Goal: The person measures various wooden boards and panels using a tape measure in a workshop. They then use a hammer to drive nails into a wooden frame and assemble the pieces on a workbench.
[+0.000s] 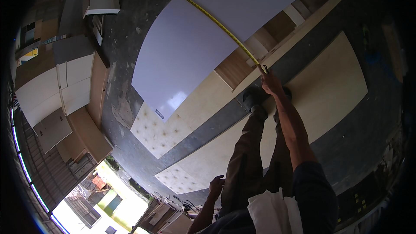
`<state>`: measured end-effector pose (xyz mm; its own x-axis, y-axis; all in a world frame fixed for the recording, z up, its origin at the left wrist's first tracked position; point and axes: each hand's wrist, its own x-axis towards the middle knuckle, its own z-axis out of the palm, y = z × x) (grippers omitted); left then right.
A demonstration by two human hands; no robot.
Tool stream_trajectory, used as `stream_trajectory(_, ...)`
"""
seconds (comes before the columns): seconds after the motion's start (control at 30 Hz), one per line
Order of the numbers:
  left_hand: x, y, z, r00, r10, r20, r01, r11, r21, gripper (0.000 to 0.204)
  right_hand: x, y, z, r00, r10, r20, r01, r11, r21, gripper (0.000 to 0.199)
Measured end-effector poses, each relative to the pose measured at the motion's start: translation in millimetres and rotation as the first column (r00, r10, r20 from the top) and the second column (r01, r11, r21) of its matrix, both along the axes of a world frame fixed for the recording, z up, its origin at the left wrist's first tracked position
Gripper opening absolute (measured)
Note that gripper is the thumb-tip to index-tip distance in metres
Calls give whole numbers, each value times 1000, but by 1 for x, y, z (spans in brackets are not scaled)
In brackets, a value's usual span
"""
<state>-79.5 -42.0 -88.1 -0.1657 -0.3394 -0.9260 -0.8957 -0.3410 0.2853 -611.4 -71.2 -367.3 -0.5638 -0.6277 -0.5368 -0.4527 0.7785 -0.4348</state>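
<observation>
The right hand (271, 83) is reaching down with its fingers pinched closed on the end of a yellow tape measure (221, 27), and the tape is running from there across the big white panel (190, 47) toward its far edge. The white panel is lying on pale plywood sheets (186, 121) on the floor — the pinched end is sitting just past the panel's near edge, above the person's dark shoes (253, 97). The left hand (216, 186) is hanging beside the leg — its fingers are loosely curled and holding nothing.
</observation>
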Motion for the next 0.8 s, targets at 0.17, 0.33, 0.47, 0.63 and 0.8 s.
stream_trajectory(0.17, -31, -6, 11, 972, 165, 169, -175, 984, 46, 25, -1, -1, 2, 1000, 11, 8, -12, 1000, 22, 65)
stream_trajectory(0.33, -30, -9, 9, 961, 202, 187, -217, 974, 62, 23, -1, -1, 3, 1000, 12, -8, -12, 1000, 13, 65)
stream_trajectory(0.47, -29, -10, 7, 923, 302, 240, -328, 941, 77, 27, -3, -1, 5, 1000, 18, 17, -18, 999, 27, 64)
stream_trajectory(0.63, -27, -10, 7, 939, 291, 184, -309, 948, 77, 36, -3, -2, 8, 1000, 18, 24, -18, 999, 27, 64)
stream_trajectory(0.8, -28, -12, 6, 936, 297, 190, -315, 946, 73, 41, -1, -1, 2, 1000, 11, -6, -11, 1000, 1, 66)
